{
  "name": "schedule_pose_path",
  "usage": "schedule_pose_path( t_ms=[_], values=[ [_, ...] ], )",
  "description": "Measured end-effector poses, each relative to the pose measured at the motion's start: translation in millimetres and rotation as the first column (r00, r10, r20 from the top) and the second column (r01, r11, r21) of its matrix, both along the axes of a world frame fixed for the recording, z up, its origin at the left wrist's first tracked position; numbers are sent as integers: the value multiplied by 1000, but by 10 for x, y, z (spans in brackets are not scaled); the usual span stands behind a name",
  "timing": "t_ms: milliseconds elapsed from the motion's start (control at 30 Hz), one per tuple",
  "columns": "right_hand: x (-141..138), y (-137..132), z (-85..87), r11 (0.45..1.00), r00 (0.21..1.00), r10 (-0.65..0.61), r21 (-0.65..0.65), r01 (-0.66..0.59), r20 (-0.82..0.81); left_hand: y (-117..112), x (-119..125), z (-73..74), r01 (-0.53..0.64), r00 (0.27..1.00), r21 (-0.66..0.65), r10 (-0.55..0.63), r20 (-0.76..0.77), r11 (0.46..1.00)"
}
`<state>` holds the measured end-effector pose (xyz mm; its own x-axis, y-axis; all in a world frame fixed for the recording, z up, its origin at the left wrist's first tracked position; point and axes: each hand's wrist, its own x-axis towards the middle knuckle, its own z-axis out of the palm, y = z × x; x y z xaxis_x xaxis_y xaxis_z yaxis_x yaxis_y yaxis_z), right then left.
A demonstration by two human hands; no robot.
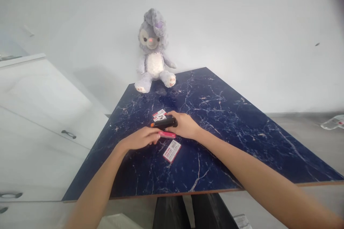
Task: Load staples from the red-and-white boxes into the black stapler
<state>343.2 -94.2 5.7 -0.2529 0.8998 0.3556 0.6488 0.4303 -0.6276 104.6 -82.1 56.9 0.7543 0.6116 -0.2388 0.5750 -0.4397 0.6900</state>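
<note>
My right hand [185, 124] is closed around a black stapler [163, 123] with an orange end pointing left, held low over the table. My left hand [140, 138] has its fingers at the left end of a small pink-red box [167, 135], just below the stapler. Nearer to me lies a flat white and red box [172, 151] with print and a barcode. Beyond the stapler is a white and red printed packet [159, 114], partly covered by the stapler and my right hand.
A dark blue marble-patterned table [215, 157] holds everything. A grey plush rabbit [154, 52] sits at its far edge against the white wall. White cabinets [40, 121] stand on the left. A clear plastic item [333, 122] lies at the far right.
</note>
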Motion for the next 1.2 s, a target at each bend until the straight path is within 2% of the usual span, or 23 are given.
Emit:
schedule_pose_path(
  t_ms=[100, 167, 233, 300, 433, 667, 733, 800, 867, 1000, 1100, 1200],
  values=[
    [13, 18, -8, 998, 1000, -17, 63, 16, 2, 22, -1, -85, -107, 994, 61, 105, 40, 992],
    [29, 12, 5, 995, 999, -33, 97, 32, 9, 38, 0, -123, -131, 991, 200, 127, 34, 971],
    [37, -8, 27, 990, 999, -44, 135, 42, 13, 61, -12, -144, -133, 991, 356, 133, 25, 925],
    [33, -36, 51, 980, 999, -51, 192, 46, 19, 90, -39, -154, -124, 992, 447, 127, 23, 886],
    [13, -82, 91, 952, 998, -54, 301, 46, 18, 130, -83, -174, -141, 990, 531, 135, 52, 836],
    [49, -208, 282, 926, 986, 32, 365, -91, 166, 147, -75, -241, -233, 973, 645, 179, 149, 727],
    [33, -278, 347, 924, 973, 114, 340, -178, 198, 166, -75, -263, -271, 962, 663, 208, 175, 698],
    [-5, -357, 388, 905, 932, 260, 272, -327, 254, 195, -79, -289, -315, 949, 668, 223, 223, 675],
    [-49, -433, 409, 879, 880, 364, 199, -433, 305, 231, -88, -324, -305, 951, 666, 182, 250, 681],
    [-77, -526, 468, 878, 859, 414, 115, -464, 302, 288, -111, -409, -187, 977, 665, 64, 205, 723],
    [-17, -523, 503, 881, 857, 463, -14, -473, 228, 289, -124, -431, -182, 980, 657, 76, 187, 732],
    [55, -474, 463, 857, 830, 514, -165, -488, 215, 263, -134, -399, -209, 974, 630, 104, 200, 748]
  ],
)
